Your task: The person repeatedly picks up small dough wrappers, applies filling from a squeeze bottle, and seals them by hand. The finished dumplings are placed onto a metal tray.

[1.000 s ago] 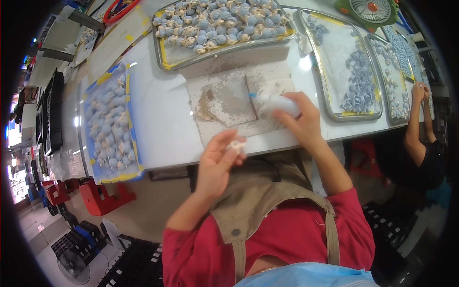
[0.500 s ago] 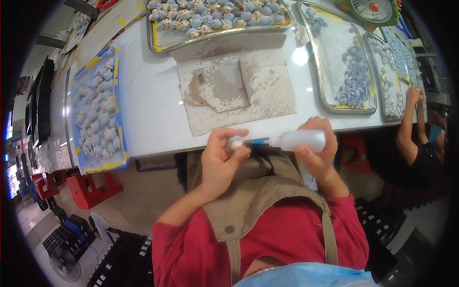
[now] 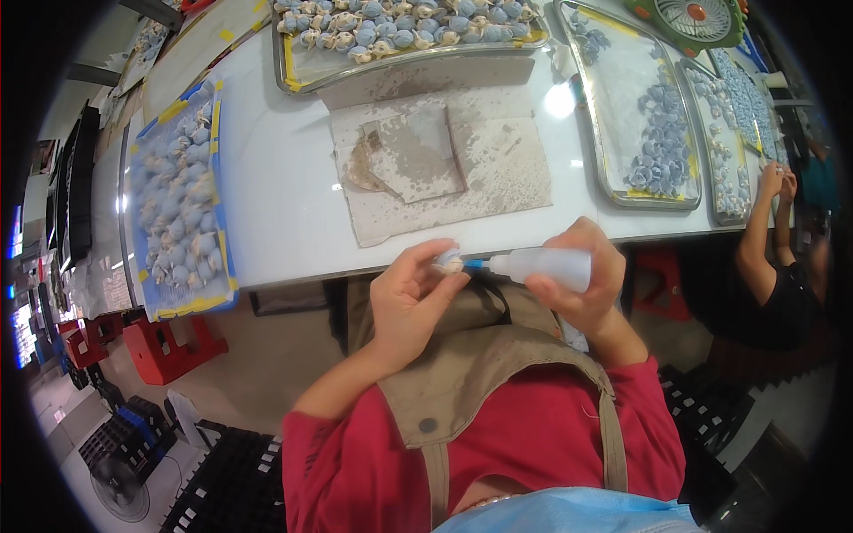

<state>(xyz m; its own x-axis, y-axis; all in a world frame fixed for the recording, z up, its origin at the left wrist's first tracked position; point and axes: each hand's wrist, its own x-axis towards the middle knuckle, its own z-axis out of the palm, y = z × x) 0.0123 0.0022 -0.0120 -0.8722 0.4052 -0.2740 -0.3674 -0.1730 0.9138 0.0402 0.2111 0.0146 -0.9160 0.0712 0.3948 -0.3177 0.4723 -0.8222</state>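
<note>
Pinching a small pale blue-and-cream piece (image 3: 447, 260) in my left hand (image 3: 410, 298), I grip a white plastic squeeze bottle (image 3: 544, 266) in my right hand (image 3: 582, 280), its blue nozzle touching the piece.

The person wears a red top with sleeves (image 3: 324, 444) ending above the elbow, leaving both forearms bare. Over it lies a khaki-tan apron (image 3: 471, 373) with two straps (image 3: 611, 435) running up toward the shoulders (a small dark snap sits on the bib). A light blue face mask (image 3: 569, 513) shows at the lower edge. The hands are ungloved, no rings or watch visible
</note>
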